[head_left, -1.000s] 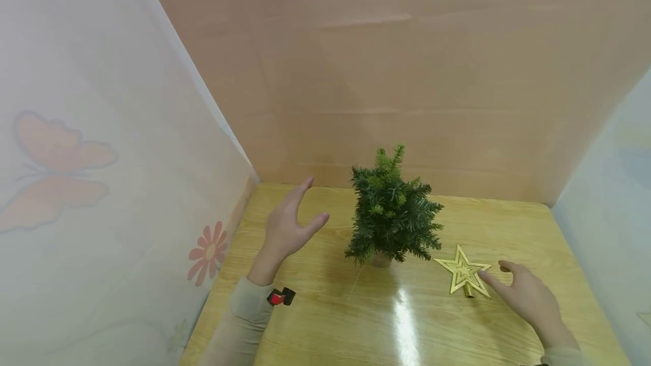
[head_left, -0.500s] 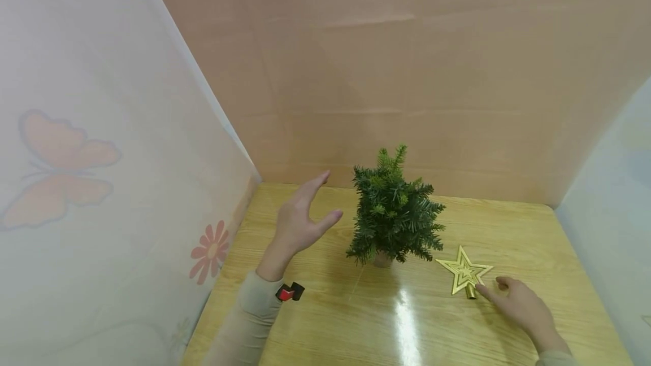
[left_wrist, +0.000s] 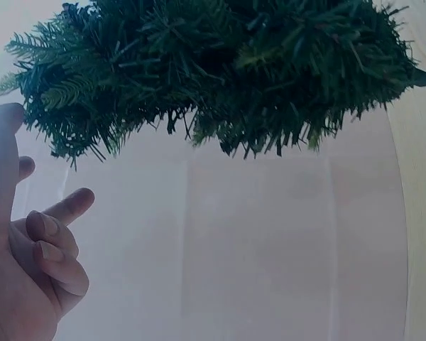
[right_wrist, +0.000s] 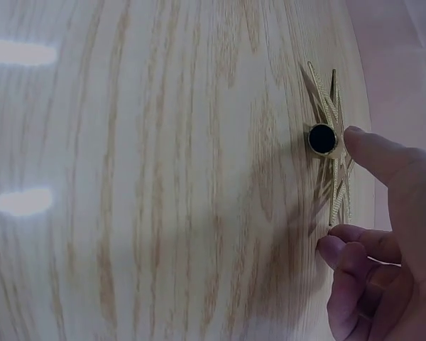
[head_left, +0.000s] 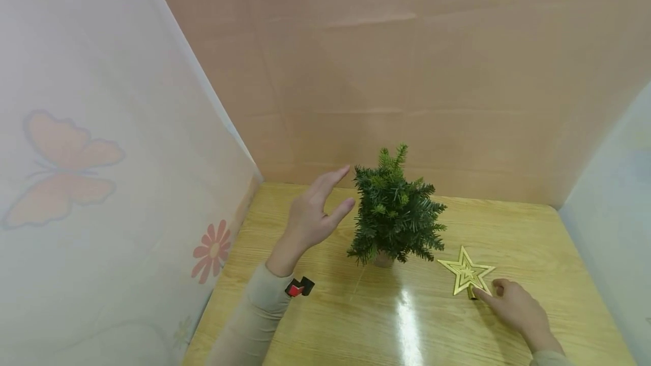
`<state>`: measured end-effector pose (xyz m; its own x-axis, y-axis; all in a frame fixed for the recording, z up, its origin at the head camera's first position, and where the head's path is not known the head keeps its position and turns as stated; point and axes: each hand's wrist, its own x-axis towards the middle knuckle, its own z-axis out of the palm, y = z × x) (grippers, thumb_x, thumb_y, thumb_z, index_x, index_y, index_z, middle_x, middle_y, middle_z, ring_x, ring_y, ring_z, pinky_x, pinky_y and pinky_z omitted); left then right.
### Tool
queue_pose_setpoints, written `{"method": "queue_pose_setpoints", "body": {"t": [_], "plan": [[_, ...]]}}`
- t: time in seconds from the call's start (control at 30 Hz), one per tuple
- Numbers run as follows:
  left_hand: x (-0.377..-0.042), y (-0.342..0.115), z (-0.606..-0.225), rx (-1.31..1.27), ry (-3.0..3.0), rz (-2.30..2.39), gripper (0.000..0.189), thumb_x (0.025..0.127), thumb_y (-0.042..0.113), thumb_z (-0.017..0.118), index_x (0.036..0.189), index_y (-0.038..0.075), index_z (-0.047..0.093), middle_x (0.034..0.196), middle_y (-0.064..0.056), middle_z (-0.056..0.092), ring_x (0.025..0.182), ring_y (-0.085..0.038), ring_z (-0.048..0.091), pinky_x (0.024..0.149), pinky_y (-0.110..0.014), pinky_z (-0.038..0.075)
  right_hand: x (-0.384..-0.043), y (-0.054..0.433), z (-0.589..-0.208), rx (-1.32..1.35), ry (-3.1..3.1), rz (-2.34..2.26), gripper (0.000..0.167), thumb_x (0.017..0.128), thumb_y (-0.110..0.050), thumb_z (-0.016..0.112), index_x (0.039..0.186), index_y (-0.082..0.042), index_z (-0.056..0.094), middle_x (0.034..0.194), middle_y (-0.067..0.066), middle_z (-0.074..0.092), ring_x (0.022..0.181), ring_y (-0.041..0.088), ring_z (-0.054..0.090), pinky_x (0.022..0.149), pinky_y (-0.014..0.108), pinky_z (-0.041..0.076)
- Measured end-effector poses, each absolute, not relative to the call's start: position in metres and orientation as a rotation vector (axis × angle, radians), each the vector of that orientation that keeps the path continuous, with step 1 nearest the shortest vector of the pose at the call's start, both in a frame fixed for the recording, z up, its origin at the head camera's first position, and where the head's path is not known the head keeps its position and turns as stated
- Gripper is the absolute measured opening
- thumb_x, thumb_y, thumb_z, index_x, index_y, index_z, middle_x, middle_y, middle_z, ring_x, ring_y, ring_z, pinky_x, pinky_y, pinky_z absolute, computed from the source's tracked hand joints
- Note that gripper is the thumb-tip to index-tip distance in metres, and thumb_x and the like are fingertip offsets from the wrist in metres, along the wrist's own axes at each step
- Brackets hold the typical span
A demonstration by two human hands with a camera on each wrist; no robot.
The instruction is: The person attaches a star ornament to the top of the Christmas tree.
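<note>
A small artificial Christmas tree (head_left: 396, 213) stands upright on the wooden table. To its left my left hand (head_left: 307, 219) is raised, thumb and index finger spread towards the branches. In the left wrist view, a fingertip of that hand (left_wrist: 21, 277) is close to the tree's needles (left_wrist: 220, 71); contact cannot be told. A gold star tree topper (head_left: 467, 273) lies to the right of the tree, its short tube pointing towards me. At the star, my right hand (head_left: 521, 309) has its thumb by the tube (right_wrist: 322, 139) and its index finger near one point, without a visible grip.
The wooden table (head_left: 437, 332) ends at a brown back wall (head_left: 407, 100). A pale wall with a butterfly and flower print (head_left: 122, 230) stands on the left, another pale wall (head_left: 605, 185) on the right.
My left hand has moved right, up to the tree's side. My right hand has shifted slightly left and nearer to me, its thumb going from the star's edge to its tube.
</note>
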<state>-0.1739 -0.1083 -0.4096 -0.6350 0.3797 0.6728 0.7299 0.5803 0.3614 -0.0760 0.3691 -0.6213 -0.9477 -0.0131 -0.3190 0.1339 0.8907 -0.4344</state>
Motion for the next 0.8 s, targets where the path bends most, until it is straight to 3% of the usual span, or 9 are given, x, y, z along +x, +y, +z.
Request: {"method": "queue_pose_setpoints", "body": {"t": [0.07, 0.17, 0.3, 0.6, 0.8], "plan": [[-0.174, -0.105, -0.408, -0.897, -2.256, -0.861, 0.061, 0.108, 0.057, 0.044, 0.156, 0.02, 0.05, 0.147, -0.002, 0.059, 0.118, -0.02, 0.066, 0.044, -0.023, 0.031, -0.076, 0.368, -0.622, 0.102, 2.737, -0.664, 0.101, 0.097, -0.072, 0.054, 0.133, 0.022, 0.052, 0.119, 0.038, 0.064, 0.108, 0.056, 0.062, 0.082, 0.066, 0.05], [-0.175, -0.101, -0.407, -0.919, -2.245, -0.865, 0.056, 0.109, 0.053, 0.047, 0.154, 0.02, 0.052, 0.146, -0.002, 0.059, 0.089, -0.014, 0.068, 0.044, -0.022, 0.029, -0.076, 0.366, -0.622, 0.119, 2.726, -0.678, 0.099, 0.096, -0.072, 0.055, 0.132, 0.02, 0.054, 0.114, 0.033, 0.068, 0.103, 0.051, 0.066, 0.079, 0.062, 0.052], [-0.176, -0.096, -0.405, -0.944, -2.236, -0.872, 0.053, 0.109, 0.048, 0.05, 0.153, 0.019, 0.054, 0.147, -0.005, 0.058, 0.061, -0.006, 0.051, 0.043, -0.022, 0.027, -0.076, 0.364, -0.621, 0.132, 2.725, -0.688, 0.098, 0.096, -0.073, 0.056, 0.131, 0.019, 0.055, 0.11, 0.027, 0.071, 0.099, 0.045, 0.068, 0.077, 0.059, 0.054], [-0.176, -0.087, -0.4, -0.947, -2.234, -0.863, 0.054, 0.11, 0.054, 0.041, 0.15, 0.02, 0.056, 0.153, -0.007, 0.052, 0.049, -0.001, 0.027, 0.042, -0.021, 0.025, -0.076, 0.363, -0.626, 0.15, 2.756, -0.697, 0.094, 0.096, -0.072, 0.057, 0.132, 0.014, 0.056, 0.11, 0.025, 0.071, 0.098, 0.044, 0.068, 0.074, 0.056, 0.053], [-0.176, -0.083, -0.398, -0.962, -2.219, -0.871, 0.05, 0.11, 0.049, 0.044, 0.148, 0.019, 0.058, 0.151, -0.01, 0.053, 0.048, 0.0, 0.024, 0.042, -0.02, 0.025, -0.076, 0.362, -0.628, 0.148, 2.768, -0.713, 0.085, 0.096, -0.069, 0.06, 0.129, 0.01, 0.06, 0.108, 0.022, 0.07, 0.096, 0.041, 0.068, 0.072, 0.052, 0.053]]}}
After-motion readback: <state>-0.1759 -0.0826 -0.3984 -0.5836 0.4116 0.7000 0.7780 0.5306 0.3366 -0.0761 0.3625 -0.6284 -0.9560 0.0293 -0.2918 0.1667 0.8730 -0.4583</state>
